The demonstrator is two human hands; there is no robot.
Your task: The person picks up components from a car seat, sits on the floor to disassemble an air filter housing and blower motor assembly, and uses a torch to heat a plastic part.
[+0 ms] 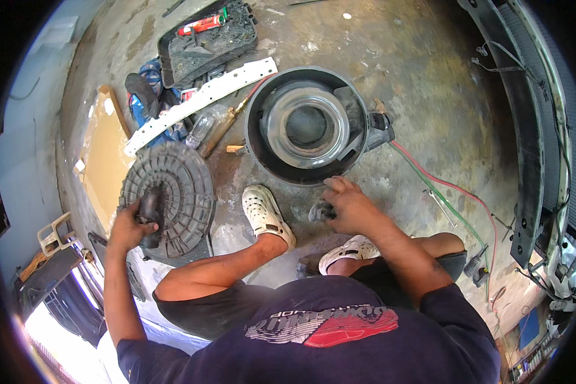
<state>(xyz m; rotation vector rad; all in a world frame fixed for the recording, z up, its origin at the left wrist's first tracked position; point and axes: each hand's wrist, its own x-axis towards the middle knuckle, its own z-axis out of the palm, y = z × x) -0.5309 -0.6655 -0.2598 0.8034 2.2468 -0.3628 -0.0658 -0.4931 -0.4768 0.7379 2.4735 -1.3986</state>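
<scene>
Hands gripped two things: left hand (pixel 129 227) closed on one ribbed round lid (pixel 168 200) at near left, right hand (pixel 347 206) clutched one dark rag (pixel 320 212) near one round housing (pixel 308 125); one red tube (pixel 201 24) lay far left.

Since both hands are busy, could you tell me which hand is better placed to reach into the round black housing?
Probably the right hand: it hovers beside the round black housing, while the left hand grips the grey ribbed round cover.

Left hand (pixel 129 225) outstretched, fingers clenched; right hand (pixel 349 208) forward, fingers curled shut.
</scene>
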